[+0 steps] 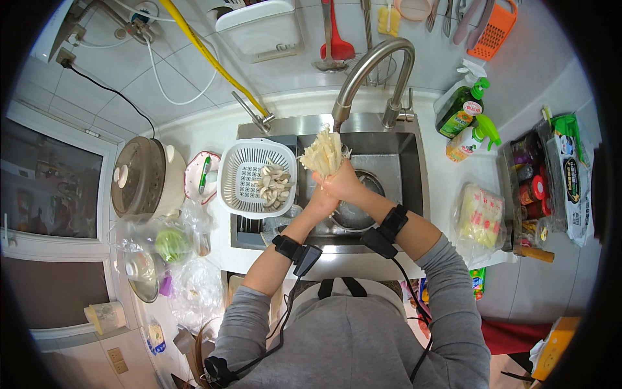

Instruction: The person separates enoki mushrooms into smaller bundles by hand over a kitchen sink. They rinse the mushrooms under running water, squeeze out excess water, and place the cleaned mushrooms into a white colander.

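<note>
Under the spout of the steel faucet (342, 104), both my hands are closed around a bunch of enoki mushrooms (324, 151). My right hand (345, 181) wraps it from the right. My left hand (324, 198) grips from below and to the left, partly hidden behind the right. The pale stems fan out above my fingers. Beneath them is the stainless steel sink (410, 194), where a round metal bowl or strainer (371, 187) is partly covered by my forearm. Left of my hands, a white plastic colander (238, 160) holds cut mushroom pieces (274, 185).
A lidded pot (141, 177), a small dish (194, 187) and a bagged green vegetable (171, 244) stand on the left counter. To the right are a dish soap bottle (459, 114), a spray bottle (469, 141) and a bagged pale package (481, 216). Utensils, including a red spatula (337, 48), hang behind.
</note>
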The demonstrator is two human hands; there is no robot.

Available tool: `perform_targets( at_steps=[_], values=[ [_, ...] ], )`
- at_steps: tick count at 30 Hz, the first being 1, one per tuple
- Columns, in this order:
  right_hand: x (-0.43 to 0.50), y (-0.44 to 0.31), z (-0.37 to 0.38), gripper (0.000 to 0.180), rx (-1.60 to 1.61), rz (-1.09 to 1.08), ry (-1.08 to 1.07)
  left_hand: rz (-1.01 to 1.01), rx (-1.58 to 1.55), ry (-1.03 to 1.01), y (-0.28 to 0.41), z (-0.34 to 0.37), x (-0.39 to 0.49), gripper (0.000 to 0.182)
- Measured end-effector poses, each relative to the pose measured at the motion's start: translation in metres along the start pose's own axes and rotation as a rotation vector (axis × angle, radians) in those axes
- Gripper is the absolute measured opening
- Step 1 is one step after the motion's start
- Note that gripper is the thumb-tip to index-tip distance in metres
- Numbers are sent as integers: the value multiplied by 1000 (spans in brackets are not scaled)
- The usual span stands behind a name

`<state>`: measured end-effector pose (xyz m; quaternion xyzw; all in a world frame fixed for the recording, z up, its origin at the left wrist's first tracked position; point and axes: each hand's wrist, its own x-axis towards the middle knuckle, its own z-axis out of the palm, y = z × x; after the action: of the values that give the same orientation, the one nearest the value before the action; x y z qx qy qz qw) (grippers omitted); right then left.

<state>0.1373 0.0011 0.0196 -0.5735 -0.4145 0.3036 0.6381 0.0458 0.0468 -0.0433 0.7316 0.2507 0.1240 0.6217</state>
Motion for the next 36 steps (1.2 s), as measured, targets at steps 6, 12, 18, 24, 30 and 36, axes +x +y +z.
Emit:
perform_targets(
  at_steps=[6, 12, 18, 24, 30, 36],
  values=[
    [-1, 7, 1, 35, -9, 26, -24, -66, -102, -10, -9, 1, 3, 40],
    [4, 13, -17, 40, 40, 65, -126, -54, -74, -252, 10, -30, -2, 55],
    [-3, 3, -39, 36, 263, 272, -348, -3, -466, -288, 24, -59, -6, 100],
    [-12, 1, -29, 21, 248, 598, -691, 21, -549, -320, 34, -64, 0, 83],
    [-8, 8, -15, 22, 241, 585, -801, 53, -438, -192, 51, -58, -13, 64],
    [1, -3, 0, 59, 200, 541, -670, 86, -469, 88, 67, -48, -9, 19]
  ],
)
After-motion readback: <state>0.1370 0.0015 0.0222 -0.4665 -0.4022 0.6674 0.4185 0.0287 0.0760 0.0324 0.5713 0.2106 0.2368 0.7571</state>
